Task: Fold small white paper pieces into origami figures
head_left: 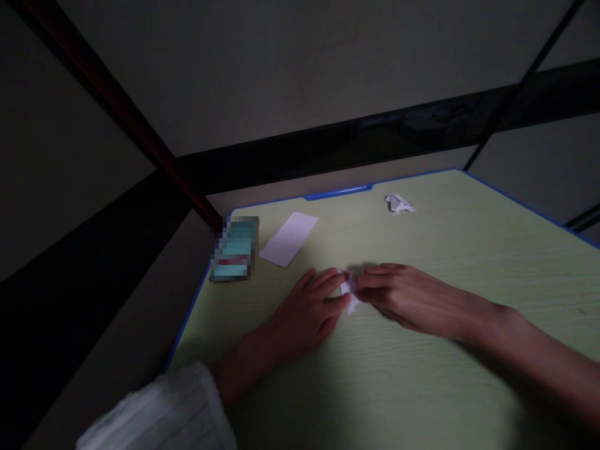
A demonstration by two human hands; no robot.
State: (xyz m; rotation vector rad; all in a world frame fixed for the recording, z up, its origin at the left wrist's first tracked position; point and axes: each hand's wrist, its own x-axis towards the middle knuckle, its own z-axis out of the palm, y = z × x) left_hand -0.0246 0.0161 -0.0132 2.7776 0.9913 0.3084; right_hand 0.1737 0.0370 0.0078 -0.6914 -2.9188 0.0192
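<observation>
A small piece of folded white paper [349, 292] lies on the table between my two hands, partly covered by fingertips. From the left, my left hand [313, 303] holds its edge with the thumb and forefinger, the other fingers stretched out over the table. On the paper's right side, the bent fingers of my right hand [391, 290] are closed together at its edge, their tips partly hidden. Farther back on the right sits a folded paper figure [398, 203] with pointed ends. A flat white paper rectangle [289, 239] rests beyond my left hand.
At the left edge of the pale green table [469, 250] lies a phone [235, 249] with a blurred screen. A blue strip [338, 192] runs along the back edge. Behind stands a grey panelled surface [300, 75] with a dark band.
</observation>
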